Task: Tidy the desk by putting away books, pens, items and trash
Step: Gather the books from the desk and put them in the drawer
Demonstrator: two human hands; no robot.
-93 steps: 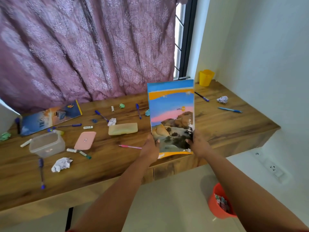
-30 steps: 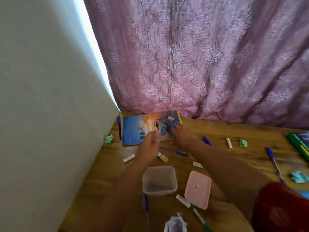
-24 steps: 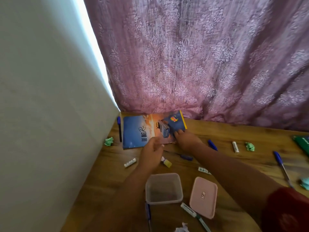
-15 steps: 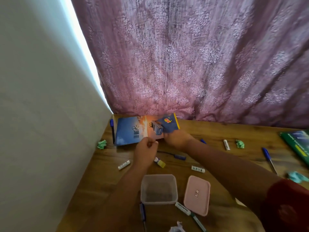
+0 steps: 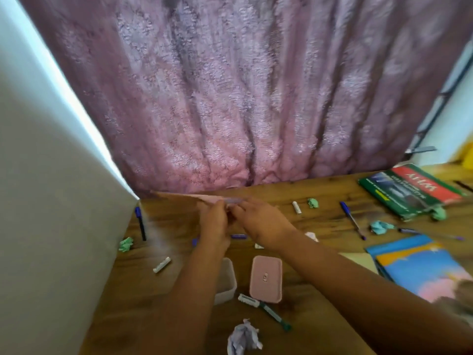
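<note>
**deskwatcher:** Wooden desk point(image 5: 320, 201), back-left corner: lying flat by the curtain half a second ago, now lifted clear of the top, that thin book point(image 5: 194, 198). Seen edge-on and blurry. Pinched along its near edge by the left hand point(image 5: 213, 222) and the right hand point(image 5: 258, 221), fingers of both curled round it, hands almost touching.

**tidy_tom:** So mid-pickup, probably? Looks bound for the landscape book point(image 5: 419, 265) lying at the right, guessing a pile there. Plenty left to clear though: pens, crumpled paper point(image 5: 243, 339) at the near edge, green scraps all over.

**deskwatcher:** Yep, barely started by the look of it. Worth watching the grip too, being a floppy thing held by one edge.

**tidy_tom:** Any readable text anywhere?

**deskwatcher:** Only "WHY", upside down, on the red band of the green book point(image 5: 399, 196) near the curtain. Smaller lines under it: too blurred. Tiny mark on the pink lid point(image 5: 266, 278), can't make it out. Same for the label on the marker point(image 5: 266, 308). Nothing legible on the lifted book at this angle.
</note>
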